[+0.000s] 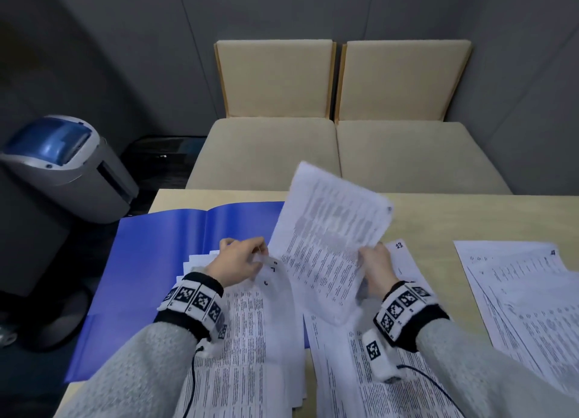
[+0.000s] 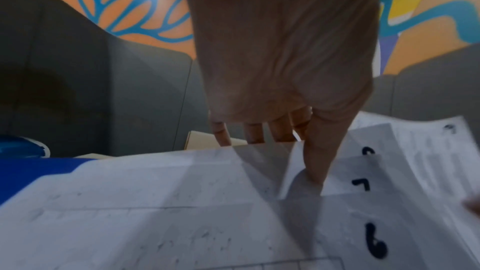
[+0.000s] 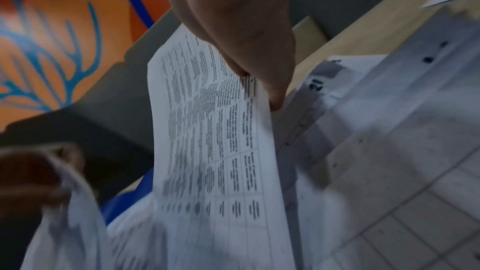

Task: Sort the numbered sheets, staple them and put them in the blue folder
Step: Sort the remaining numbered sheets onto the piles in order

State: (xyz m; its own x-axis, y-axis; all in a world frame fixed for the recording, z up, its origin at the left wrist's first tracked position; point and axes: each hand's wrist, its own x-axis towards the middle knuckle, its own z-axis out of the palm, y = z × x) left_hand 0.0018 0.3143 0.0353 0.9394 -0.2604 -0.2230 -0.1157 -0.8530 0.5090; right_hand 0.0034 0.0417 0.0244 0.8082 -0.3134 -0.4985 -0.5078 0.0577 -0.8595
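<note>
Grey-walled room [image 1: 313, 6] with two beige chairs [image 1: 275, 110] at 12 o'clock and a grey shredder bin [image 1: 62, 163] at 9; light wood table [image 1: 438, 217] carried the open blue folder [image 1: 163, 254] at 10 and a loose pile of sheets [image 1: 520, 295] at 3. Left hand [image 1: 238, 264] pinched corners of a fanned stack [image 1: 250, 339] lying on the folder, numbers 6 and 7 readable. Right hand [image 1: 376, 267] gripped a raised sheet [image 1: 329, 229] at centre, over a stack topped 13 [image 1: 401, 261].

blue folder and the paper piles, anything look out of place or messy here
Nothing looks damaged or spilled. The blue folder lies open with its left flap hanging past the table edge. The stack under the left hand is fanned unevenly, corners 6 and 7 staggered. The right hand holds one sheet lifted and tilted.
</note>
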